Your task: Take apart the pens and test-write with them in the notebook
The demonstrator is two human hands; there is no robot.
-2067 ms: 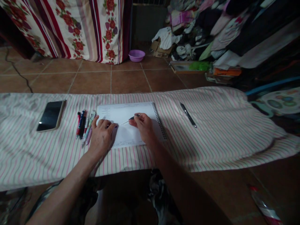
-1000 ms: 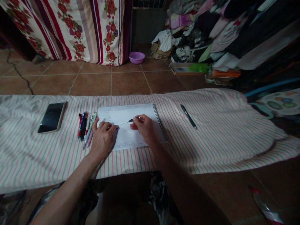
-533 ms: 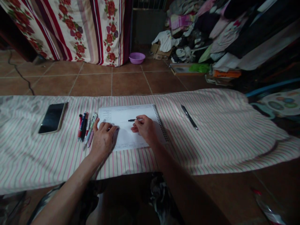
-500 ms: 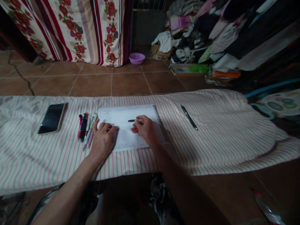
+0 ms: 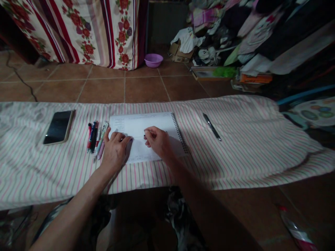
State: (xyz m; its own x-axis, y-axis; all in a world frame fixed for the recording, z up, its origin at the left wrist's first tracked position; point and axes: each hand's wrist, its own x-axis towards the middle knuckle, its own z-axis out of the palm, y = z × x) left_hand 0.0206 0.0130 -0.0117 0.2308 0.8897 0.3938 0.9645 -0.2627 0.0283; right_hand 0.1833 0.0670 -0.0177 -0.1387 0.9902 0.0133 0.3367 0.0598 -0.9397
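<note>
A white spiral notebook [image 5: 154, 120] lies open on a striped cloth [image 5: 235, 153] over a low surface. My right hand [image 5: 157, 141] rests on the page, fingers closed around a dark pen [image 5: 144, 135], of which only the tip shows. My left hand [image 5: 114, 150] lies flat on the notebook's left edge, fingers spread. Right beside that hand sits a bunch of several coloured pens [image 5: 95, 139].
A black phone [image 5: 58, 127] lies at the left of the cloth, a single black pen [image 5: 211, 126] at the right. Beyond are tiled floor, a floral curtain [image 5: 86, 31], a purple bowl [image 5: 153, 60] and piles of clothes [image 5: 235, 31].
My right hand has drawn the pen in, so it now shows only at the fingertips; earlier it stuck out to the left over the page. The left hand stays put.
</note>
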